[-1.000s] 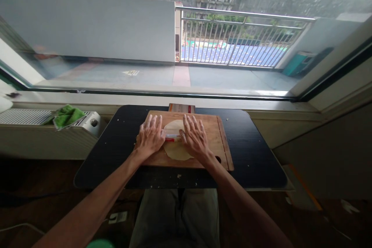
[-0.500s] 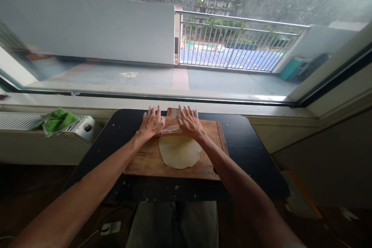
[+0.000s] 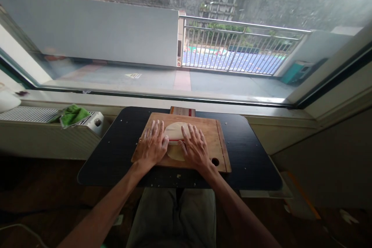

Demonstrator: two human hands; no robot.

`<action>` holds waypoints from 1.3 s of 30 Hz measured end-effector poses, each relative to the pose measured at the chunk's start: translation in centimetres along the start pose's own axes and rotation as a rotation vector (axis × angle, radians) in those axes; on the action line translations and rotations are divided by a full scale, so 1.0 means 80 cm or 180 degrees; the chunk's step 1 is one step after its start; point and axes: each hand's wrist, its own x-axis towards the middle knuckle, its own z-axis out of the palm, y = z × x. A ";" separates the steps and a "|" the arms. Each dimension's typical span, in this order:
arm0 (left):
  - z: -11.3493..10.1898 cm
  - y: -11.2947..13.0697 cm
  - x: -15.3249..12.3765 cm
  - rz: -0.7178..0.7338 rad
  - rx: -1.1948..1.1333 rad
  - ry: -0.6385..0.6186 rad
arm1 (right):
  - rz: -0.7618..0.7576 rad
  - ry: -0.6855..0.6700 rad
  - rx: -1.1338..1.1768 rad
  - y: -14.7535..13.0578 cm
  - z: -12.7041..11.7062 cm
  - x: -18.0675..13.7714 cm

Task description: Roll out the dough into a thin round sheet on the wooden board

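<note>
A flat round of pale dough [image 3: 175, 131] lies on a wooden cutting board [image 3: 213, 135] on a black table [image 3: 250, 151]. Across the dough lies a thin roller [image 3: 173, 142] with a red band; only its middle shows between my hands. My left hand [image 3: 151, 144] rests flat on its left end, fingers stretched out. My right hand [image 3: 195, 147] presses flat on its right end, fingers spread. Both palms lie over the near part of the dough.
A red and white box [image 3: 182, 111] sits behind the board at the table's far edge. A green cloth [image 3: 72, 115] lies on a white radiator [image 3: 35, 115] to the left. A large window faces a balcony railing. Crumbs dot the table's front edge.
My hands and the roller have come back from the board's far edge to the near part of the dough. The camera view shifted slightly.
</note>
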 end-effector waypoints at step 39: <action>-0.019 0.010 -0.080 0.0226 -0.0090 0.0081 | -0.0328 0.0367 0.0345 0.004 -0.007 -0.085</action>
